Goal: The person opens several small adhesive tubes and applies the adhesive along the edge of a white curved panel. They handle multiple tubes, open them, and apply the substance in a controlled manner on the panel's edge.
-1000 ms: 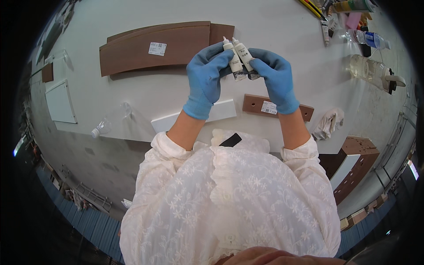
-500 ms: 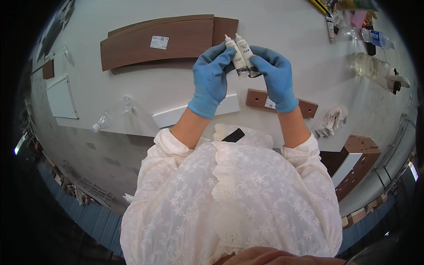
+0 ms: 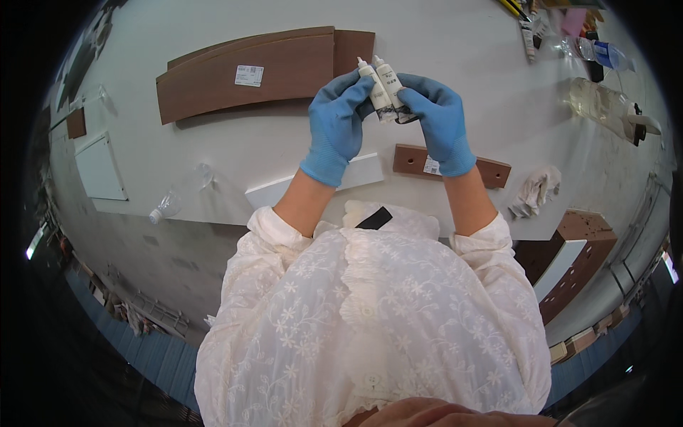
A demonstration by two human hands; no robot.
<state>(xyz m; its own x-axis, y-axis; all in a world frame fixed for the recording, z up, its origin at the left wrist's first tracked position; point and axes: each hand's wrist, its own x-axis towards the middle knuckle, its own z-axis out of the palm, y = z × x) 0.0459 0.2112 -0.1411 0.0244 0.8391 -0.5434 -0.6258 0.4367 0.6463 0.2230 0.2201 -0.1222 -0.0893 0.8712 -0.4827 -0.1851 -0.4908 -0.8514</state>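
Observation:
Two white squeeze tubes with pointed nozzles are held side by side above the table, nozzles facing away from me. My left hand (image 3: 337,121), in a blue glove, is closed on the left tube (image 3: 377,92). The right tube (image 3: 391,82) is gripped by my right hand (image 3: 437,117), gloved the same way. Both tubes have dark, crumpled-looking lower ends. Just beyond my left hand lie curved brown boards (image 3: 245,78) with a white label. Below my right wrist is a brown strip with holes (image 3: 484,169); near my left wrist rests a white strip (image 3: 363,171).
A crumpled cloth (image 3: 537,191) lies near the table's right edge. Clear bottles (image 3: 601,107) and small tools stand at the far right. An empty plastic bottle (image 3: 168,205) is at the near left edge, by a white panel (image 3: 101,167). Drilled brown boards (image 3: 580,249) stand beside the table.
The view has shifted slightly, so the boards on the table appear a little further left. Both hands keep hold of the tubes, which stay side by side.

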